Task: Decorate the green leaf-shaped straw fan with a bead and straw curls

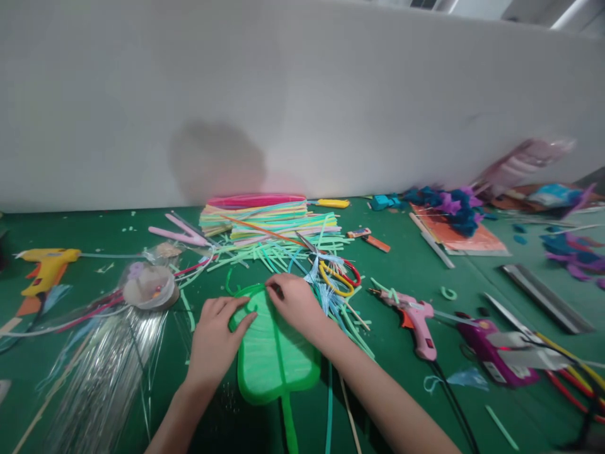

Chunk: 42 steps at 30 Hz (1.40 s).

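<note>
A green hand fan (278, 353) with a rounded face, a raised rim and a centre rib lies before me, its green handle (288, 422) pointing toward me. My left hand (218, 331) grips the fan's upper left edge between thumb and fingers. At the top edge, the fingers of my right hand (295, 306) are pinched together on the rim near the rib; whether they also hold a small piece there is hidden. A thin green curl (229, 280) sticks up just beyond the fan's upper left corner.
Pastel strips (269, 221) lie piled against the wall, with red-and-yellow-handled scissors (338, 277) nearby. A pink glue gun (416, 318) lies right, a yellow one (47, 268) left. Near the left one are a plastic tub (150, 289) and clear strands (111, 378). A metal ruler (546, 297) lies far right.
</note>
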Tool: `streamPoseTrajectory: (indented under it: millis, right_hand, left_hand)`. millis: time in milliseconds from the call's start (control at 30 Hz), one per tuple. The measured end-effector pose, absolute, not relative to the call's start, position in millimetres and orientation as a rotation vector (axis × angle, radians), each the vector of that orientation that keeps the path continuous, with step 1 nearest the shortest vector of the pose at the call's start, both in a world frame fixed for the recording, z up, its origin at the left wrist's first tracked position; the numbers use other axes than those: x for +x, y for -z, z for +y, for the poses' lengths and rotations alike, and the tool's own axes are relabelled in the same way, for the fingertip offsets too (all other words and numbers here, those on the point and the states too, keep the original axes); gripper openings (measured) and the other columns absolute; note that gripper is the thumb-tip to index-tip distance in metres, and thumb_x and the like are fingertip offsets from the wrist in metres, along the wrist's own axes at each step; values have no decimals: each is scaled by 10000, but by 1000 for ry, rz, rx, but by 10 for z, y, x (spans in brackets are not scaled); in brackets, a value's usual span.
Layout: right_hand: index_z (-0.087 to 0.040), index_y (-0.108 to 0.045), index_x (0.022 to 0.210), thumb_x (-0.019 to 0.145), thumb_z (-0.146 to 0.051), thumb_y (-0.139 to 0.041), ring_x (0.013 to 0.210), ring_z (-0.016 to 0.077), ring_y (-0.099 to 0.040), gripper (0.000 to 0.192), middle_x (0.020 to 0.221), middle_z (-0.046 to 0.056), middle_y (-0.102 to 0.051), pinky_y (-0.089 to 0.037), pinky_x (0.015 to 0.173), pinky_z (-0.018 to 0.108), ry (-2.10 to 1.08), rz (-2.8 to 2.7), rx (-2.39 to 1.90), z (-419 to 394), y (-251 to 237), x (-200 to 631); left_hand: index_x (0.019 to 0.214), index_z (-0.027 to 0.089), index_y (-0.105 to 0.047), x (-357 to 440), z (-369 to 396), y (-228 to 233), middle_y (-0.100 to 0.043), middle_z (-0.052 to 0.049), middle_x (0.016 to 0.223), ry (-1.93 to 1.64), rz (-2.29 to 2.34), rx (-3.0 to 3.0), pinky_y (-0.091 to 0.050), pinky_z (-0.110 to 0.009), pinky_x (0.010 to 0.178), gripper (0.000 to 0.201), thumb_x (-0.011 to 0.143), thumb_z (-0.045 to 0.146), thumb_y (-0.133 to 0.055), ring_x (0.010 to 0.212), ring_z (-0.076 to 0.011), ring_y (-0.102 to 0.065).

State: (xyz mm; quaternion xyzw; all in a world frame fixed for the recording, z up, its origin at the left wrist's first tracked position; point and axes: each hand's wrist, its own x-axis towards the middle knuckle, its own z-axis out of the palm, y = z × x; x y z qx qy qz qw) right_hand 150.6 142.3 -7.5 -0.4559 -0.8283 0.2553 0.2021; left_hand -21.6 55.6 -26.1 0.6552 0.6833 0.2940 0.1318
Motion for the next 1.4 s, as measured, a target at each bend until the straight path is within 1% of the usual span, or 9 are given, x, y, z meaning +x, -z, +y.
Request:
streamPoseTrajectory:
  millis: [267,400,533,667,800,967,1100,1233,1400]
  right_hand:
    - [-159,-690,980,950,-117,-493,917,217,-591,204,919,102,-660,-444,822,304,-420,-2531,-1312,1405,129,1488]
    - [-146,-687,994,954,-124,-484,898,242,-579,208,914,116,-649,-447,783,322,-306,-2570,-1348,1363,119,1491]
    - [-169,-689,1023,945,-127,-511,887,229,-575,199,910,100,-647,-445,767,306,-263,-2576,-1358,1335,117,1513]
    - [-197,-699,1029,948,-135,-511,883,218,-569,214,911,86,-649,-444,776,297,-266,-2560,-1350,1335,166,1524]
    - [-186,-716,1012,941,-134,-507,881,226,-567,227,899,89,-654,-451,778,306,-294,-2532,-1319,1345,191,1530]
    - [-179,-687,1144,925,-119,-506,904,226,-572,291,936,84,-669,-470,812,319,-347,-2356,-1295,1366,-85,1698]
    - [-182,-717,1093,903,-101,-519,904,231,-563,286,932,82,-662,-464,853,353,-358,-2145,-1247,1378,-370,1872]
    - [-224,-743,1067,884,-97,-541,928,244,-538,300,956,85,-645,-455,860,370,-363,-2289,-1252,1366,-335,1847]
    - [-249,-743,1100,917,-169,-530,984,274,-498,291,1007,107,-611,-442,866,386,-297,-2507,-1243,1342,-107,1711]
  left_hand:
    - [1067,216,-700,-157,549,380,-671,-69,977,-899,2060,1930,-433,-403,914,319,841,436,-652,1003,-274,-536]
    - [1054,200,-674,-103,555,365,-667,-75,980,-933,2053,1911,-429,-414,900,318,832,426,-655,995,-284,-537]
    - [912,218,-629,-136,555,297,-645,-41,882,-1047,2026,1786,-444,-390,842,175,785,331,-672,919,-266,-561]
    - [899,214,-551,-276,550,226,-603,-29,872,-1193,2098,1631,-465,-331,766,73,830,201,-531,814,-205,-583]
    - [909,220,-620,-302,569,181,-636,-39,915,-1218,2055,1692,-448,-344,847,121,864,230,-507,920,-221,-576]
    - [940,213,-674,-235,576,161,-668,-54,948,-1261,2035,1720,-433,-353,908,183,901,275,-506,983,-229,-576]
    - [958,205,-670,-298,562,161,-671,-60,977,-1284,2094,1652,-444,-348,881,197,912,272,-490,952,-224,-589]
    - [989,213,-694,-316,572,189,-667,-65,998,-1245,2067,1701,-436,-374,915,224,910,294,-501,990,-236,-579]
    - [1140,343,-713,-189,572,287,-581,-86,1226,-924,2082,1958,-363,-502,1014,296,876,394,-589,1171,-312,-453]
